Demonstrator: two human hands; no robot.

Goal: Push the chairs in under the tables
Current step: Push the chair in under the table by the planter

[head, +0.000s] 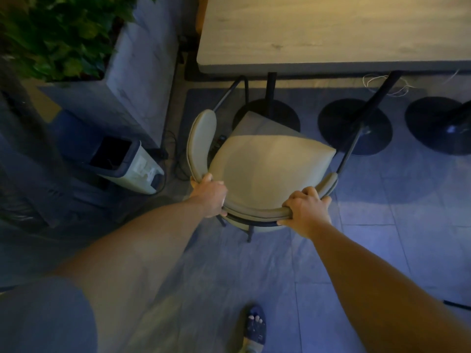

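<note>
One chair (265,161) remains well short of tucked, its seat only nearing the bench (331,34) edge at far, left hand (210,197) and right hand (307,212) fingers clamped around its curved backrest.

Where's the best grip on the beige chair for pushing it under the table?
Grip the curved backrest rail from behind, one hand on each side of the curve, as the left hand and right hand do now. The rail wraps round the seat and faces away from the table, so a two-sided hold probably steers the chair straight past the round table bases.
</note>
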